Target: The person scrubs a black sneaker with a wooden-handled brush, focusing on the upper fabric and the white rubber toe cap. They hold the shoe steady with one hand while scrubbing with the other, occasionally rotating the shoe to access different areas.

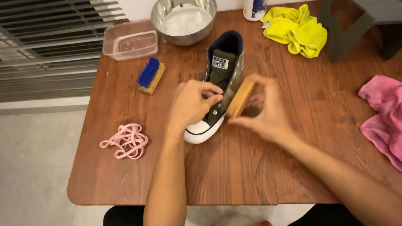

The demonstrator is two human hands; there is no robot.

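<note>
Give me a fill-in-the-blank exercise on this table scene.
1. The right hand holds a wooden ____ against the side of the shoe.
2. The left hand steadies the ____.
3. The loose laces on the table are ____ in colour.
4. The brush with blue bristles lies in front of the clear plastic ____.

Missing words: brush; shoe; pink; container

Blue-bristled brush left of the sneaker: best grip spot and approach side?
Grip the blue-bristled brush by the two long sides of its wooden block, coming from above. It lies on the wooden table with bristles facing up and tilted toward the camera, so the bare wood edges probably give the firmest hold. It lies apart from the sneaker and the clear plastic container, leaving room for fingers.
</note>
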